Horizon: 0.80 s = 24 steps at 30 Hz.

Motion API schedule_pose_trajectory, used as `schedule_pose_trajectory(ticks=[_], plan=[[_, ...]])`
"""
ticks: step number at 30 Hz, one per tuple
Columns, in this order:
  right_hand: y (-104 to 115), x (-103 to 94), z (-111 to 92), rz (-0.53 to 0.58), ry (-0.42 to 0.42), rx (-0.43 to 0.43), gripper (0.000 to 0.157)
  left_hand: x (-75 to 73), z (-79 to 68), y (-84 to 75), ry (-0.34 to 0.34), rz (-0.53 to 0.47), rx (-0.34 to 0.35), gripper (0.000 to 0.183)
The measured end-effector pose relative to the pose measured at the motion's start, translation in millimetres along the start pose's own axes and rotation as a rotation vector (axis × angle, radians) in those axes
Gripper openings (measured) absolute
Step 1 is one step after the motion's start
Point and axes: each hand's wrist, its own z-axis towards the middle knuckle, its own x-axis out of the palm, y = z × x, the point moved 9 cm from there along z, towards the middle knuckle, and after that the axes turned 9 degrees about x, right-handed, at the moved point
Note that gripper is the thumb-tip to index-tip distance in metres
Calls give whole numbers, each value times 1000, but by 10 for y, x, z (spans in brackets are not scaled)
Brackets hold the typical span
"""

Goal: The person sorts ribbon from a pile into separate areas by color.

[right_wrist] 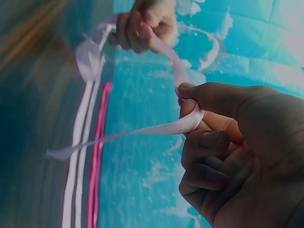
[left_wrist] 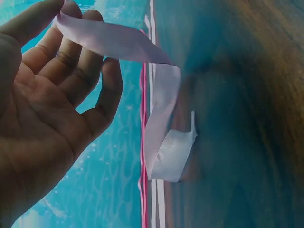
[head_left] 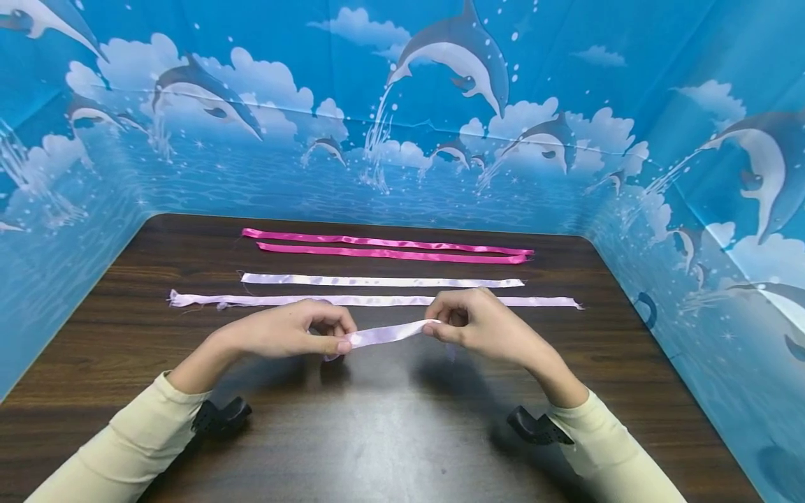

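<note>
Between both hands a pale lilac satin ribbon is stretched a little above the table. My left hand pinches it between thumb and fingertips, and in the left wrist view a loose length of the ribbon hangs down in a curl. My right hand pinches the ribbon on the other side with thumb and forefinger. From that hand a free tail of ribbon trails off in the right wrist view. Behind the hands lies a long lilac ribbon, partly hidden by the right hand.
Farther back on the dark wooden table lie a whitish ribbon and two bright pink ribbons, the rear one close to the front one. A blue dolphin-print cloth stands around the table's back and sides.
</note>
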Motion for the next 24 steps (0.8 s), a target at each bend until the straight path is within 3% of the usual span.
schedule_pose_trajectory(ticks=[8, 16, 24], plan=[[-143, -347, -55, -10, -57, 66, 3, -201, -112, -61, -54, 14, -25, 9], [-482, -714, -217, -20, -17, 181, 10, -438, -223, -180, -183, 46, -45, 10], [-829, -983, -389, -83, 4, 269, 15, -524, -374, -133, -233, 65, -96, 11]])
